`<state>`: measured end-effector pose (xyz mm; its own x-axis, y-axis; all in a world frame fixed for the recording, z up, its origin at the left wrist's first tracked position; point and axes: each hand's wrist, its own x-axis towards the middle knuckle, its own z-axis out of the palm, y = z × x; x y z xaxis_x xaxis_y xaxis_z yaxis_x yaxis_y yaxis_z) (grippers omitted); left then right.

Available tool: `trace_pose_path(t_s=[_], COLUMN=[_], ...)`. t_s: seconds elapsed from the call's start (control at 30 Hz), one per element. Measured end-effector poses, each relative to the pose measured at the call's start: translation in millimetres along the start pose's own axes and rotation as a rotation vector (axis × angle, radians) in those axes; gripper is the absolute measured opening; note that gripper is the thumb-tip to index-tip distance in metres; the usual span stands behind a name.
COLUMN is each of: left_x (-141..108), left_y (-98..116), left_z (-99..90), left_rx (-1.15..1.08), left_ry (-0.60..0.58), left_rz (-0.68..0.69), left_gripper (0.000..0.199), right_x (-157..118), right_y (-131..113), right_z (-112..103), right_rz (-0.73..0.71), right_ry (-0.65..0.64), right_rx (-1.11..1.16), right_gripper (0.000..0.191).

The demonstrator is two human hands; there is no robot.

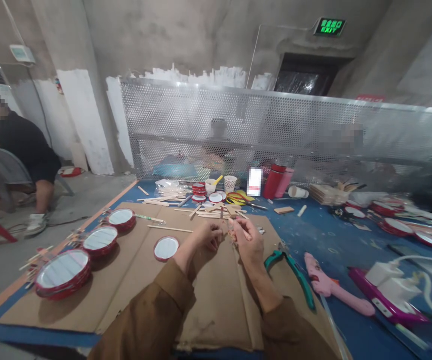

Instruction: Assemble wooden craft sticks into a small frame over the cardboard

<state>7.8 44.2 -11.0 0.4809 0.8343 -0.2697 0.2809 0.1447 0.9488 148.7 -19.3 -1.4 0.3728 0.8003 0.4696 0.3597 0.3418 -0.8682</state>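
One thin pale wooden stick [243,230] sits pinched in the right hand [248,245] above a brown cardboard sheet [216,320]; the left hand [207,237] curls closed just beside it, whether gripping anything I cannot tell, near a round red-rimmed disc [166,249]

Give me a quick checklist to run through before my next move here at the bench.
Right hand pinching a stick: ok.
Left hand holding something: cannot tell, the fingers hide it.
Red-rimmed disc lying flat on the cardboard: ok.
Glue gun lying apart from both hands: ok.
Glue gun hot: cannot tell.
Loose sticks piled beyond the cardboard: ok.
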Motion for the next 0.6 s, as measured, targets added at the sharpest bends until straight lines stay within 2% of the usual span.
trace_pose_path(t_s=[0.17,0.4,0.6], left_x=[-1,1,-4], left_y=[-1,-6,3], left_z=[-0.1,-1.1,1.2], left_rx=[0.006,0.015,0.023], left_ry=[0.013,0.049,0.062], left_rz=[0.013,0.084,0.012], left_gripper=[0.023,0.024,0.024], right_x=[2,6,4], right_y=[2,15,10], right_z=[-1,6,4], right_rz=[0.083,0.032,0.053], right_ry=[-0.042,-0.032,-0.054], right_rx=[0.056,0.042,0.036], right_gripper=[0.046,0.046,0.045])
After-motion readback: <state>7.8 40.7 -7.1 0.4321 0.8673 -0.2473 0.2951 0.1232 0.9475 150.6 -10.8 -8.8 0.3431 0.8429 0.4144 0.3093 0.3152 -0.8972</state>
